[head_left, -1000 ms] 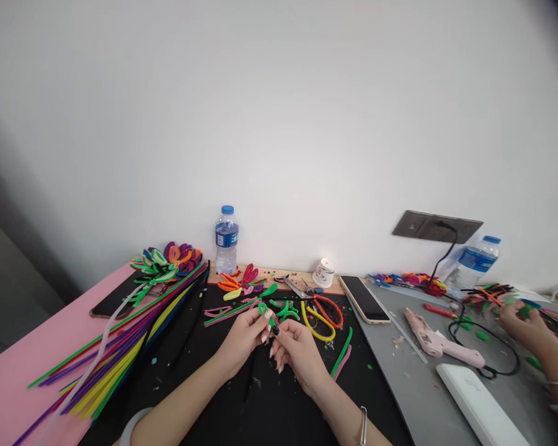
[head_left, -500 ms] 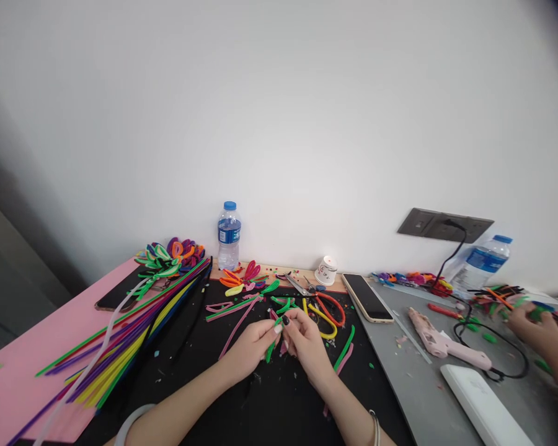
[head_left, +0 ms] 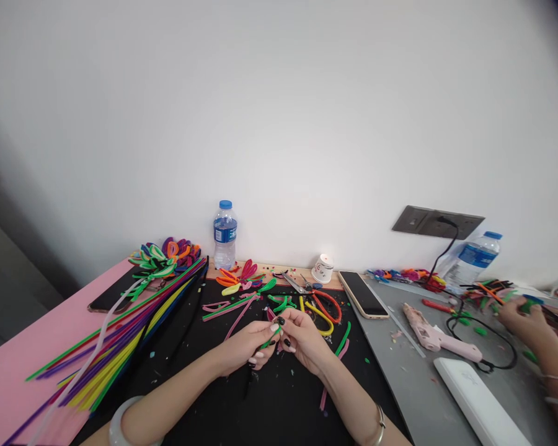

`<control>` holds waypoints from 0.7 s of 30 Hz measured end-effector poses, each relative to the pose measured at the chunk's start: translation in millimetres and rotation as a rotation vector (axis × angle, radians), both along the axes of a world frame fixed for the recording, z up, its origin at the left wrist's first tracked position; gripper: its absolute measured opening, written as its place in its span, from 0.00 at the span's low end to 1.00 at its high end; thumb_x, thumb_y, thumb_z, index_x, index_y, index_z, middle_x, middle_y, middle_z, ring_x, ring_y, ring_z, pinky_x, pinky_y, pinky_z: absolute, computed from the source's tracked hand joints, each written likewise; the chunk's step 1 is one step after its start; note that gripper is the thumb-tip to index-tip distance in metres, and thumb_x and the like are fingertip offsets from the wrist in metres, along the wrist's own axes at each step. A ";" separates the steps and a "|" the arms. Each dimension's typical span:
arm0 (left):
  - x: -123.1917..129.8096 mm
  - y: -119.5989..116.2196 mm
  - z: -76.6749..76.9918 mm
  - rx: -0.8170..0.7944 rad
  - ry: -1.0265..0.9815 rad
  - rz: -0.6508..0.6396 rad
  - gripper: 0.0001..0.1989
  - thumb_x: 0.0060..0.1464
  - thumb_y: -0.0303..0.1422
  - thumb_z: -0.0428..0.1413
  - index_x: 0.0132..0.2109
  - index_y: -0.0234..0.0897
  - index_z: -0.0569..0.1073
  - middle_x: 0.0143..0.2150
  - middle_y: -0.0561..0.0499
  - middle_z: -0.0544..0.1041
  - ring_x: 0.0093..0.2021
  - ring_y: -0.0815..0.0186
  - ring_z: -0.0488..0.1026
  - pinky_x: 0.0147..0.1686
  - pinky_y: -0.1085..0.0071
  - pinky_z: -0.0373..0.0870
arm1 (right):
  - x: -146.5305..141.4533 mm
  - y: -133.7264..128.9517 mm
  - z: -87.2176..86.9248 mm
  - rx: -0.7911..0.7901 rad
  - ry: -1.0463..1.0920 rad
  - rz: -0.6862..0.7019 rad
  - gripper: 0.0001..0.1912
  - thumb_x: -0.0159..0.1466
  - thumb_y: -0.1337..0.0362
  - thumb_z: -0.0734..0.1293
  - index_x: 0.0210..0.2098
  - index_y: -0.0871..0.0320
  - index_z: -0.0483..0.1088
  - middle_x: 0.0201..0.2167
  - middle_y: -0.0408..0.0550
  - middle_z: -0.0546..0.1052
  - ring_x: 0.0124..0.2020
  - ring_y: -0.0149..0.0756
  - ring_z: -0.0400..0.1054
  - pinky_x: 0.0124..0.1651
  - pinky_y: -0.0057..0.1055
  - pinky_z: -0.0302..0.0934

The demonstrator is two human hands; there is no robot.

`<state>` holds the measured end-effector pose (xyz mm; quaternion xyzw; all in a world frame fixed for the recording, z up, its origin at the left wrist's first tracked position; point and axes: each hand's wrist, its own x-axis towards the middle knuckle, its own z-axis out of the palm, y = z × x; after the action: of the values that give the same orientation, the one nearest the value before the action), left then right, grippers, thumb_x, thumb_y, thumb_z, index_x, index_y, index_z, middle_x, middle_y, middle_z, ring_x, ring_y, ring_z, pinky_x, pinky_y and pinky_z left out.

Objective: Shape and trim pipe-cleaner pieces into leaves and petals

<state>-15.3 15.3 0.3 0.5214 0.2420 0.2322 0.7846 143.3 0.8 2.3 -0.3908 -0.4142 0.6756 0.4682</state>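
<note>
The left hand [head_left: 245, 350] and right hand [head_left: 307, 341] are pinching a green stem [head_left: 265, 344] between closed fingertips, above the black mat [head_left: 246, 415]. Fingers are hiding much of it, so the stem could be bending unseen, or slipping if either pinch is loosening. The right forearm [head_left: 353, 396] is passing over loose strips [head_left: 343, 338] and could be dragging them; beyond, the scissors [head_left: 294, 284] are lying where a reaching hand could be bumping them.
</note>
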 end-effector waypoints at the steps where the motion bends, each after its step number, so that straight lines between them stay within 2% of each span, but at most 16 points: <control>1: -0.3 0.4 -0.1 -0.021 -0.004 -0.008 0.19 0.56 0.49 0.49 0.30 0.38 0.61 0.15 0.64 0.54 0.14 0.77 0.45 0.16 0.77 0.49 | 0.7 1.4 -2.2 0.003 -0.004 0.000 0.16 0.51 0.53 0.72 0.24 0.58 0.65 0.16 0.38 0.66 0.15 0.23 0.50 0.18 0.23 0.43; 5: -1.6 0.4 -0.4 -0.038 0.009 -0.038 0.19 0.55 0.50 0.49 0.31 0.38 0.61 0.16 0.64 0.52 0.14 0.77 0.45 0.17 0.77 0.49 | 3.0 4.2 -8.8 0.008 -0.023 0.012 0.17 0.51 0.52 0.72 0.24 0.58 0.64 0.16 0.38 0.67 0.14 0.23 0.52 0.17 0.23 0.43; 10: -1.1 -1.0 0.0 -0.023 0.014 -0.040 0.19 0.56 0.49 0.49 0.30 0.38 0.60 0.16 0.64 0.52 0.13 0.77 0.48 0.17 0.77 0.50 | 0.9 3.6 -8.0 0.031 -0.067 0.003 0.16 0.52 0.53 0.71 0.24 0.58 0.64 0.16 0.38 0.66 0.13 0.23 0.51 0.16 0.22 0.42; 13: 0.5 0.2 -1.3 -0.024 -0.023 -0.002 0.18 0.57 0.47 0.50 0.29 0.38 0.60 0.16 0.64 0.52 0.13 0.77 0.50 0.17 0.77 0.52 | -0.2 3.5 -4.9 0.097 -0.107 -0.080 0.16 0.55 0.51 0.68 0.26 0.57 0.64 0.16 0.38 0.65 0.13 0.24 0.49 0.15 0.23 0.41; 15: 1.2 3.1 -2.2 -0.027 -0.039 0.090 0.18 0.56 0.47 0.50 0.29 0.38 0.60 0.17 0.63 0.54 0.14 0.77 0.50 0.17 0.77 0.52 | 2.1 3.9 -2.8 0.202 -0.209 -0.203 0.16 0.58 0.50 0.64 0.28 0.57 0.64 0.18 0.39 0.65 0.14 0.25 0.50 0.16 0.24 0.42; 18: 0.0 10.5 -3.2 0.012 -0.041 0.342 0.18 0.55 0.47 0.51 0.30 0.36 0.61 0.22 0.61 0.59 0.16 0.78 0.48 0.18 0.79 0.49 | 10.1 5.2 -0.8 0.395 -0.463 -0.424 0.14 0.62 0.52 0.61 0.28 0.56 0.64 0.20 0.41 0.65 0.19 0.30 0.56 0.22 0.27 0.51; 21: -2.7 18.7 -5.0 0.059 -0.033 0.526 0.18 0.54 0.46 0.52 0.31 0.35 0.63 0.24 0.60 0.59 0.18 0.78 0.48 0.18 0.79 0.46 | 17.2 7.5 -1.7 0.482 -0.663 -0.527 0.11 0.63 0.56 0.59 0.30 0.56 0.65 0.24 0.44 0.68 0.26 0.34 0.62 0.30 0.30 0.57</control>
<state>-18.1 34.0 -4.8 0.4595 0.3494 0.4438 0.6855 160.5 8.3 0.6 -0.5569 -0.5727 0.2581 0.5434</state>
